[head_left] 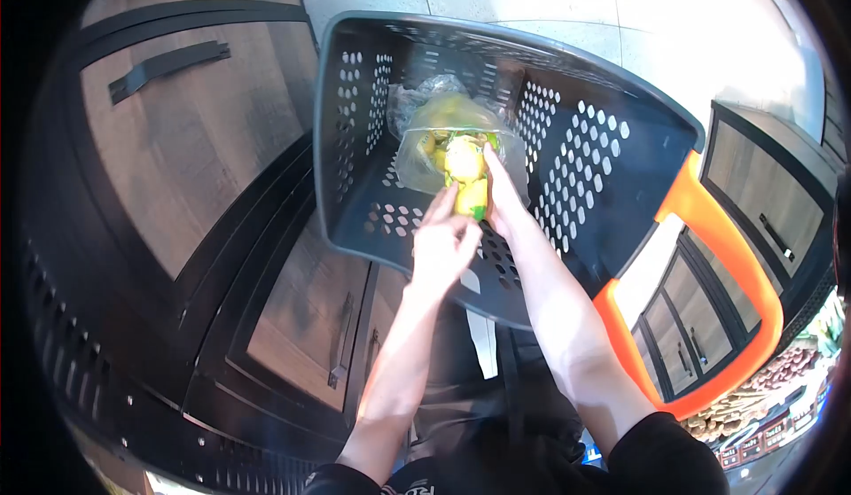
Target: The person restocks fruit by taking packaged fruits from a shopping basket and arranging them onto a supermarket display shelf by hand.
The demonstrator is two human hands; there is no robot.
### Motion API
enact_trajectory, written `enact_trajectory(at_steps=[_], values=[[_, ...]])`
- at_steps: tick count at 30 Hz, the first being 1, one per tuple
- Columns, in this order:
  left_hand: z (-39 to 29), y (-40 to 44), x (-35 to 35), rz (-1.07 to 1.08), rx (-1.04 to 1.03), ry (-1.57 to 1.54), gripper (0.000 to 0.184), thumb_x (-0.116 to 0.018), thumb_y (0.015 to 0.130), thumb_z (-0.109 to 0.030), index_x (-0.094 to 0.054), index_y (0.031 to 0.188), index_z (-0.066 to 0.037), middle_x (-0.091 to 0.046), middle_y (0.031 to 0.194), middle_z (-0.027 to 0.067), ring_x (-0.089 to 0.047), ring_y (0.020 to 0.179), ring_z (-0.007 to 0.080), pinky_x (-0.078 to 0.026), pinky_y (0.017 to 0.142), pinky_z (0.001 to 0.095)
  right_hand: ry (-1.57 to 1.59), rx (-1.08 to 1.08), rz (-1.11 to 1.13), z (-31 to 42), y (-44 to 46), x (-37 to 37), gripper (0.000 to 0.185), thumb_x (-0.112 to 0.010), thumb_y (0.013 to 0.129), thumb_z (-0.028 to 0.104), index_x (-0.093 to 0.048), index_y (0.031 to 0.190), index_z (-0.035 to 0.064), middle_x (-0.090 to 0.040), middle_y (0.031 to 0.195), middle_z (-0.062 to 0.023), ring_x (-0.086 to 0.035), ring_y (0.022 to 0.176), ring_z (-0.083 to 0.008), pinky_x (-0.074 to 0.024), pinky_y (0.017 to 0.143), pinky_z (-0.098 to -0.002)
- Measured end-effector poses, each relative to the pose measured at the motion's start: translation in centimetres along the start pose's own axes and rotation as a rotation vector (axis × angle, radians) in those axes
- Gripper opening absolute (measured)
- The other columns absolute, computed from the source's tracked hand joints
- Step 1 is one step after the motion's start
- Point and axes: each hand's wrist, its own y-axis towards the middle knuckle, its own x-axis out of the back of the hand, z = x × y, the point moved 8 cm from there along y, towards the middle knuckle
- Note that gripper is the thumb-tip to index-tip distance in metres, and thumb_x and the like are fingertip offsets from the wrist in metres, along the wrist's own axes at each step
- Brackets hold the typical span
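Observation:
A clear plastic bag (417,163) holding yellow produce sits inside a dark grey shopping basket (612,96), its opening facing me. At the bag's mouth is a bright yellow piece (464,160), with a yellow-and-green piece (472,199) just below it; glare and blur hide their exact kind. My right hand (503,195) is cupped along the right side of these pieces, fingers reaching up to the bag. From the lower left, my left hand (441,238) has its bent fingertips against the lower piece. The undersides of the pieces and some fingers are hidden.
An orange basket handle (740,265) sticks out at the right. Wood-fronted drawers (177,140) with black handles flank the basket on the left, and more cabinets (753,185) stand to the right. Other produce (753,397) shows at the lower right, above price labels.

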Motion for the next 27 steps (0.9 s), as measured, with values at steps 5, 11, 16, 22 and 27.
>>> enact_trajectory(at_steps=[5, 11, 16, 22, 27], values=[[-8.8, -5.3, 4.6, -0.169, -0.189, 0.113, 0.008, -0.072, 0.070, -0.009, -0.069, 0.071, -0.001, -0.056, 0.130, 0.0210, -0.046, 0.126, 0.0452, -0.042, 0.103, 0.0448, 0.133, -0.087, 0.292, -1.1, -8.6, -6.1, 0.056, -0.049, 0.094, 0.052, -0.053, 0.126, 0.0063, -0.064, 0.112, -0.0116, -0.064, 0.093, -0.0205, -0.0536, 0.081, -0.0355], [-17.7, -12.1, 11.5, -0.144, -0.278, -0.313, 0.013, -0.072, 0.073, -0.008, -0.070, 0.084, -0.001, -0.058, 0.128, 0.0208, -0.045, 0.130, 0.0401, -0.032, 0.109, 0.0504, 0.394, -0.178, 0.848, 0.4, -21.5, -13.1, 0.082, -0.039, 0.091, 0.066, -0.037, 0.138, -0.0009, -0.049, 0.131, -0.0270, -0.059, 0.109, -0.0359, -0.0526, 0.091, -0.0454], [-18.9, -19.1, 18.3, -0.645, 0.019, -0.694, 0.009, -0.063, 0.085, 0.001, -0.065, 0.094, 0.003, -0.065, 0.108, 0.0153, -0.060, 0.105, 0.0224, -0.046, 0.093, 0.0344, 0.223, -0.075, 0.911, 1.5, -32.1, -18.5, 0.091, -0.042, 0.088, 0.070, -0.033, 0.140, -0.0043, -0.042, 0.137, -0.0323, -0.041, 0.131, -0.0407, -0.0310, 0.112, -0.0488], [-21.3, -23.0, 19.3, -0.318, 0.090, -1.195, 0.041, -0.066, 0.090, -0.022, -0.055, 0.121, 0.002, -0.063, 0.113, 0.0087, -0.057, 0.107, 0.0150, -0.044, 0.094, 0.0302, -0.098, -0.116, 0.967, -1.4, -41.3, -22.8, 0.090, -0.036, 0.090, 0.069, -0.034, 0.139, -0.0061, -0.037, 0.144, -0.0281, -0.036, 0.135, -0.0382, -0.0283, 0.113, -0.0439], [-24.0, -27.6, 22.3, -0.349, -0.047, -1.147, 0.053, -0.069, 0.086, -0.027, -0.051, 0.124, 0.004, -0.062, 0.116, 0.0092, -0.056, 0.110, 0.0166, -0.042, 0.098, 0.0317, -0.398, -0.211, 0.978, -4.3, -45.4, -23.0, 0.057, -0.033, 0.102, 0.048, -0.042, 0.136, 0.0035, -0.052, 0.133, -0.0092, -0.053, 0.119, -0.0179, -0.0438, 0.099, -0.0339]])
